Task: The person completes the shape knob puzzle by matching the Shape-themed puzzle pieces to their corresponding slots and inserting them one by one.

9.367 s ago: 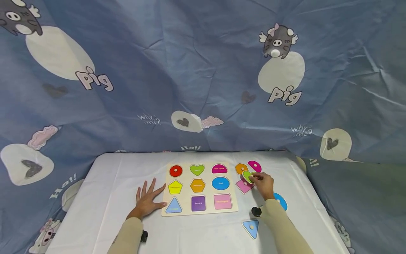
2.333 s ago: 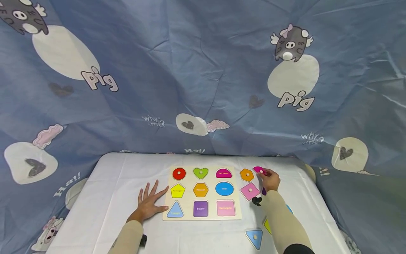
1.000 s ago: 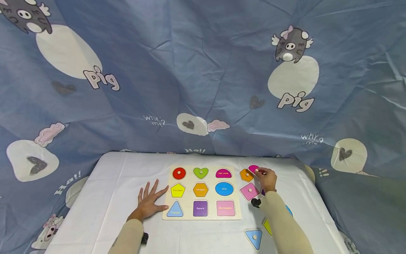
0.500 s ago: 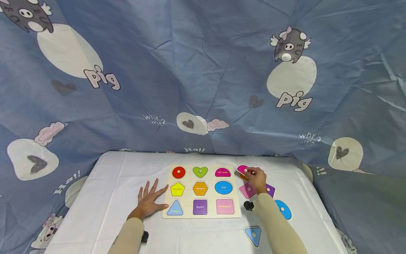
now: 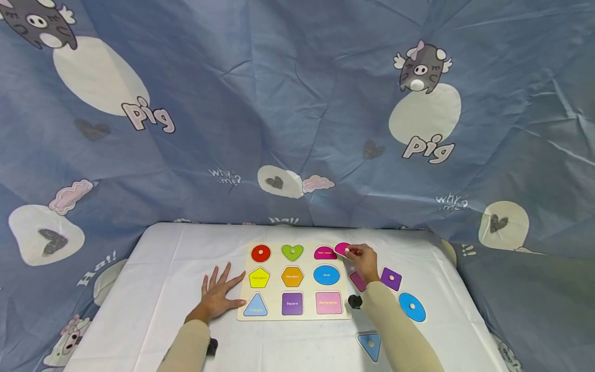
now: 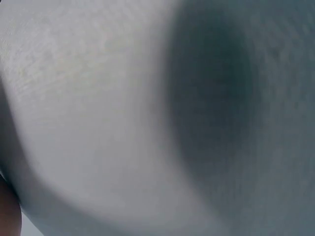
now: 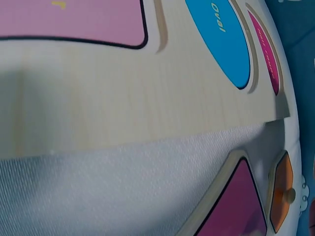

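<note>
My right hand (image 5: 364, 262) pinches the small knob of a magenta half-round puzzle piece (image 5: 341, 249). That piece hangs at the upper right corner of the wooden shape board (image 5: 275, 289), beside the printed half-round recess (image 5: 324, 252). On the left, my left hand (image 5: 216, 297) lies spread on the white cloth, its thumb and index finger touching the board's edge. A red circle piece (image 5: 261, 253) and a green heart piece (image 5: 292, 252) sit in their recesses. The left wrist view is a blur of cloth and shadow.
Right of the board lie a pink rectangle piece (image 5: 357, 281), a purple square (image 5: 391, 279), a blue oval (image 5: 412, 307) and a light blue triangle (image 5: 370, 345). An orange hexagon piece (image 7: 281, 196) shows in the right wrist view. A blue printed cloth (image 5: 297, 113) hangs behind.
Earlier my right hand held the green heart, which now sits in the board. Since then it has picked up the half-round and carried it left to the board's corner. My left hand stays put.
</note>
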### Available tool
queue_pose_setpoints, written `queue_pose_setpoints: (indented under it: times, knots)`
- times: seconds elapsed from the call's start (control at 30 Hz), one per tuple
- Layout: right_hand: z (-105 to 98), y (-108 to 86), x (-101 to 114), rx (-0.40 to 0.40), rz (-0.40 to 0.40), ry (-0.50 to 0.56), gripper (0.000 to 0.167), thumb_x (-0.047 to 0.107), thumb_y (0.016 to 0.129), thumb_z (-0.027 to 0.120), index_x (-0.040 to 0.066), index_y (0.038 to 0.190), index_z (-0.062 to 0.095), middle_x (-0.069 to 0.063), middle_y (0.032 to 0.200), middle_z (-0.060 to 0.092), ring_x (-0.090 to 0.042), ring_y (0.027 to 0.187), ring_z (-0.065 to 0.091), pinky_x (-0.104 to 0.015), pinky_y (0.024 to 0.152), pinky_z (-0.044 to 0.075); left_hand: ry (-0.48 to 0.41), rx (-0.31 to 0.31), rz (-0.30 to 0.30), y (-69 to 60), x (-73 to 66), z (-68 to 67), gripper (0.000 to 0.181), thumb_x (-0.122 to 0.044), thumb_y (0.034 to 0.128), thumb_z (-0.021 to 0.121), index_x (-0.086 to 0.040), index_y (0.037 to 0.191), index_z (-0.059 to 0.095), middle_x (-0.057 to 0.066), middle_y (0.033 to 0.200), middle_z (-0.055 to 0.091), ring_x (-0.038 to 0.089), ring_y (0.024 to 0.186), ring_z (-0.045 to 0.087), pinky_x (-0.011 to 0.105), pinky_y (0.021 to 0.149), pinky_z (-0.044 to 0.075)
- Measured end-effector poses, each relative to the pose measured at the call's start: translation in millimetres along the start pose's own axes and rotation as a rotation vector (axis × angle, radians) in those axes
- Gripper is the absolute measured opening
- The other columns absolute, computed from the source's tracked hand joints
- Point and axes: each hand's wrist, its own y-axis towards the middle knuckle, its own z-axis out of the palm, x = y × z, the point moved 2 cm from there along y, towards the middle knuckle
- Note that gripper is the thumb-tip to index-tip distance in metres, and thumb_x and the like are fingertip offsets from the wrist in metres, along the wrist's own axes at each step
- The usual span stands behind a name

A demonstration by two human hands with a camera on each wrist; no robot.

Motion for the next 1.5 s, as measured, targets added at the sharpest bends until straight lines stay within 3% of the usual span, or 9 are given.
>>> queue_pose_setpoints:
  times: [0.3,0.53,0.9,1.23,1.5]
  knots:
    - [11.2,-1.0,4.8,0.039,-0.039,-0.006,0.013,0.005,0.084,0.073,-0.002,0.095,0.074,-0.011,0.084,0.064,-0.023,0.078,0.056,-0.030,0.069,0.048,-0.050,-0.021,-0.011,-1.1,-5.1,-2.4,0.084,-0.041,0.0668,0.083,-0.017,0.141,0.050,0.021,0.159,0.012,0.046,0.144,-0.004,0.061,0.111,-0.013]
    - [19.7,-2.2,10.0,0.062,-0.068,-0.016,0.011,0.005,0.084,0.072,-0.002,0.093,0.075,-0.010,0.083,0.064,-0.021,0.076,0.055,-0.030,0.067,0.047,-0.029,-0.029,-0.021,-4.0,-5.9,-2.3,0.083,-0.040,0.0678,0.083,-0.017,0.140,0.051,0.021,0.159,0.012,0.046,0.144,-0.004,0.060,0.111,-0.013]
    - [28.5,-2.9,17.9,0.095,-0.003,-0.031,0.014,0.003,0.086,0.071,-0.002,0.098,0.074,-0.011,0.086,0.062,-0.025,0.081,0.055,-0.033,0.074,0.050,-0.036,-0.040,-0.021,-4.3,-4.8,-0.8,0.082,-0.041,0.0673,0.083,-0.017,0.140,0.052,0.020,0.159,0.012,0.045,0.144,-0.004,0.059,0.112,-0.013]
    - [40.2,2.5,16.1,0.115,-0.061,-0.080,0.013,0.001,0.083,0.072,-0.002,0.096,0.075,-0.011,0.085,0.062,-0.025,0.081,0.057,-0.037,0.077,0.052,-0.029,-0.036,-0.020,-3.0,-2.2,-0.5,0.082,-0.043,0.0676,0.082,-0.018,0.140,0.051,0.019,0.159,0.012,0.045,0.144,-0.005,0.060,0.111,-0.013]
    - [43.7,3.4,17.2,0.129,-0.053,-0.095,0.012,0.004,0.084,0.072,-0.001,0.095,0.074,-0.010,0.085,0.062,-0.024,0.079,0.057,-0.038,0.077,0.053,-0.019,-0.043,-0.020,-2.2,-2.1,1.1,0.082,-0.043,0.0673,0.082,-0.018,0.140,0.052,0.019,0.159,0.012,0.045,0.144,-0.004,0.060,0.111,-0.012]
